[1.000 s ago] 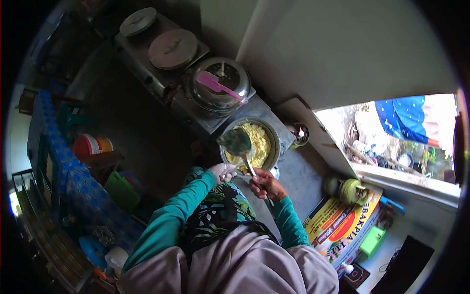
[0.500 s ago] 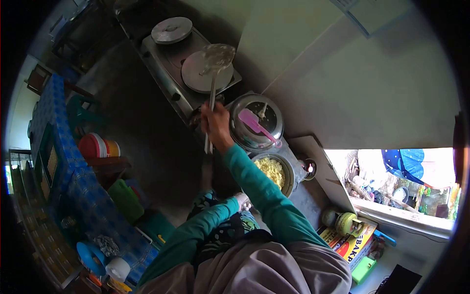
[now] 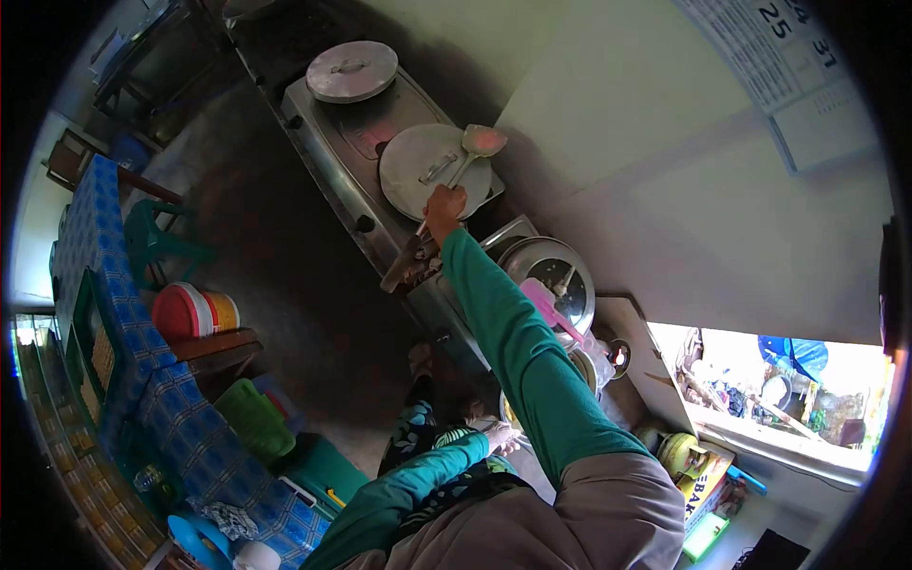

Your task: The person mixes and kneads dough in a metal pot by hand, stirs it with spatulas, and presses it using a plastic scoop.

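Note:
My right hand (image 3: 444, 211) is closed around the handle of a long metal ladle (image 3: 483, 142). The ladle's head hangs over the far right edge of a round metal lid (image 3: 418, 166) on the stove. Close to my body, my left hand (image 3: 500, 436) appears closed on the rim of a pot (image 3: 504, 403), mostly hidden under my right arm. A bit of yellow food shows inside it. Beyond my right forearm, a pink spatula (image 3: 543, 302) lies across a glass-lidded pot (image 3: 575, 271).
Another round lid (image 3: 351, 71) sits at the stove's far end. A brown stick (image 3: 401, 267) juts out by the near end. To the left stand a table with a blue checked cloth (image 3: 195, 404), a red and yellow bucket (image 3: 195, 311) and a green stool (image 3: 157, 237).
My right hand has moved forward and right, and the ladle's head has swung right over the lid's edge. The yellow food is now mostly covered by my right arm. The view has shifted.

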A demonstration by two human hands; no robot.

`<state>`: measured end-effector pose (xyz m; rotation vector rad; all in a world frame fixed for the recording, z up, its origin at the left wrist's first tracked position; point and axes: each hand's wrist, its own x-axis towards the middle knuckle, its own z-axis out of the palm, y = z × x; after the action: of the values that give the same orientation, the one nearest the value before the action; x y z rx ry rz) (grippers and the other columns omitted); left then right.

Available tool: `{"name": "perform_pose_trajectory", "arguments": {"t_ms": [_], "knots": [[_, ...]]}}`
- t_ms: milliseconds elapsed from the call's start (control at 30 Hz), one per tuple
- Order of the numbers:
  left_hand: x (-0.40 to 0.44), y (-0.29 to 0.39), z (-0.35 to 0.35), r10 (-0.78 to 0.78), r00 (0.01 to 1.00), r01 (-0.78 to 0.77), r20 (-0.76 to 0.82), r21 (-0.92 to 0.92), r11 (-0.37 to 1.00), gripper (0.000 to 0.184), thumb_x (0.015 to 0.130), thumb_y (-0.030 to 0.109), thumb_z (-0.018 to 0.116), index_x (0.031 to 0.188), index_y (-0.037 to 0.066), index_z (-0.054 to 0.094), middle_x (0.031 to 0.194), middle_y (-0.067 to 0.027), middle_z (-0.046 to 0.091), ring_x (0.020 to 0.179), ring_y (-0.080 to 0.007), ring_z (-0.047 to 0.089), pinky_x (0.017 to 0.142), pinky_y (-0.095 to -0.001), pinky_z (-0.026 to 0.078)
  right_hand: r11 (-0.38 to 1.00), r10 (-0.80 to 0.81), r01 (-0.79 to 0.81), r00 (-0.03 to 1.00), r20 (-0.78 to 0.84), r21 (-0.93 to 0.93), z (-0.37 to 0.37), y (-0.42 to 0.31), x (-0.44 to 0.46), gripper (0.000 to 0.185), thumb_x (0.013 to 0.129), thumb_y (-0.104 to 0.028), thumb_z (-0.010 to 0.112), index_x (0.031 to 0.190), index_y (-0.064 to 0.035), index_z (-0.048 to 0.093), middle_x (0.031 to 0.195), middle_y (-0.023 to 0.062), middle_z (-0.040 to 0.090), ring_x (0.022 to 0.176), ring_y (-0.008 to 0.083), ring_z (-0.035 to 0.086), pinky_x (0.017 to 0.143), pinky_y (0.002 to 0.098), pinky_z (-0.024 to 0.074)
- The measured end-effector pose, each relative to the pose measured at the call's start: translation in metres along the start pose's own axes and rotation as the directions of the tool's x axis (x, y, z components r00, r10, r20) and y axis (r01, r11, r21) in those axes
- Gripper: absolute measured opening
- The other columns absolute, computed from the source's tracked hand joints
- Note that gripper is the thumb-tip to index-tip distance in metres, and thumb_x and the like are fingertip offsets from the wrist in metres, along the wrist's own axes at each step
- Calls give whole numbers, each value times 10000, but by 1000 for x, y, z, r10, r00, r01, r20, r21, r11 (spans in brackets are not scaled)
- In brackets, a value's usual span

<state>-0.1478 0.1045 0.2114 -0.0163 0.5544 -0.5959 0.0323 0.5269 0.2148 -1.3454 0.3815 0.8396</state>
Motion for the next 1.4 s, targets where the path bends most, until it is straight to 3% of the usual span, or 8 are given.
{"name": "perform_pose_trajectory", "arguments": {"t_ms": [400, 600, 800, 933, 1033, 1200, 1267, 1400], "knots": [[2, 24, 2, -64, 998, 65, -17, 50, 997, 561, 794, 536, 316, 1052, 58, 453, 874, -126, 549, 650, -219, 507, 496, -322, 380, 509, -294, 176, 956, 22, -843, 17, -15, -72, 710, 713, -85, 499, 1328, -99, 144, 1053, 251, 408, 974, 416, 423, 886, 422, 330], [9, 26, 13, -127, 991, 131, -51, 97, 987, 622, 788, 582, 298, 1089, 57, 441, 906, -131, 550, 683, -233, 518, 520, -335, 388, 556, -343, 309, 931, 126, -772, -3, -7, -77, 574, 688, -122, 537, 1237, -83, 373, 1052, 256, 426, 911, 366, 504, 739, 387, 438], [16, 24, 12, -198, 973, 212, -115, 125, 969, 683, 781, 627, 280, 1126, 57, 430, 938, -136, 551, 717, -247, 530, 543, -347, 396, 310, -618, 896, 444, 649, -318, -143, -63, -256, 390, 659, -55, 611, 1040, -41, 527, 900, 161, 502, 796, 340, 489, 702, 417, 404], [10, 18, 61, -199, 974, 208, -113, 79, 975, 724, 777, 657, 269, 1151, 57, 422, 959, -140, 551, 740, -256, 537, 559, -355, 401, 100, -693, 649, 589, 415, -754, -309, -100, -320, 373, 658, -39, 620, 1024, -68, 557, 888, 123, 522, 831, 286, 484, 694, 374, 412], [23, 5, 84, -110, 994, 111, -18, 64, 992, 714, 800, 638, 240, 1176, 51, 395, 1086, -129, 525, 1020, -273, 483, 852, -403, 381, -6, -513, 33, 858, 31, -999, -436, -76, -330, 427, 700, -282, 627, 1066, -79, 541, 921, 146, 512, 875, 335, 459, 712, 416, 406], [81, -26, 67, -280, 940, 308, -195, 133, 942, 648, 782, 610, 385, 1035, 25, 502, 980, -150, 564, 889, -307, 548, 804, -437, 423, 658, -31, -127, 980, -196, -742, -546, -22, -317, 528, 754, -199, 574, 1232, -49, 407, 727, 216, 583, 611, 252, 605, 440, 380, 467], [98, -36, 60, -299, 878, 377, -374, 154, 913, 603, 764, 538, 502, 1046, 6, 486, 1003, -173, 552, 907, -324, 541, 786, -457, 430, 641, -2, -159, 978, -209, -751, -570, -10, -316, 549, 729, -146, 578, 1240, -52, 397, 674, 185, 579, 544, 215, 595, 332, 316, 423], [135, -64, 70, -24, 926, 74, -376, 119, 990, 540, 733, 446, 601, 1042, 19, 484, 977, -167, 545, 848, -319, 542, 746, -436, 452, 426, -240, 71, 970, -38, -902, -603, 15, -316, 607, 675, -142, 550, 1251, -82, 371, 913, 225, 583, 837, 345, 574, 707, 457, 438]]}}
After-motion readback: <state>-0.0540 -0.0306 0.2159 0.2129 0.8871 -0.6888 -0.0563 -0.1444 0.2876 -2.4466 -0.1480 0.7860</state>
